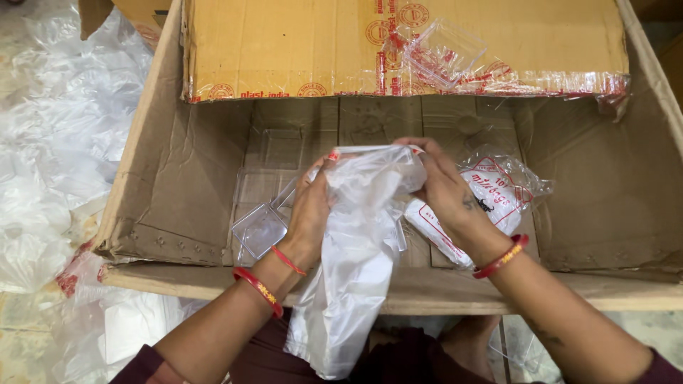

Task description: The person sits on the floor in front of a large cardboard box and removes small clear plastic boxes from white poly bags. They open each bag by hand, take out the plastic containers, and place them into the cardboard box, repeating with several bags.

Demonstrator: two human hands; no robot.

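— Hands first: what are they doing with that plastic bag point(356, 249)?

— Both grip it by its top edge. The left hand point(311, 213) is curled shut on one side of the mouth, the right hand point(447, 190) pinched closed on the other, so the mouth seems to be held up and apart while the rest hangs down over the near wall of the box (it reaches the lap).

— And where is this?

— Over a big open cardboard box point(178, 178), its far flap point(299, 43) folded back. On the box floor lie a clear plastic case point(260, 229) just beside the left hand and a printed packet point(498, 192) under the right wrist. Another clear case point(441, 53) rests on the flap.

— The room?

— A pale floor, with crumpled clear plastic sheeting point(64, 142) heaped left of the box.
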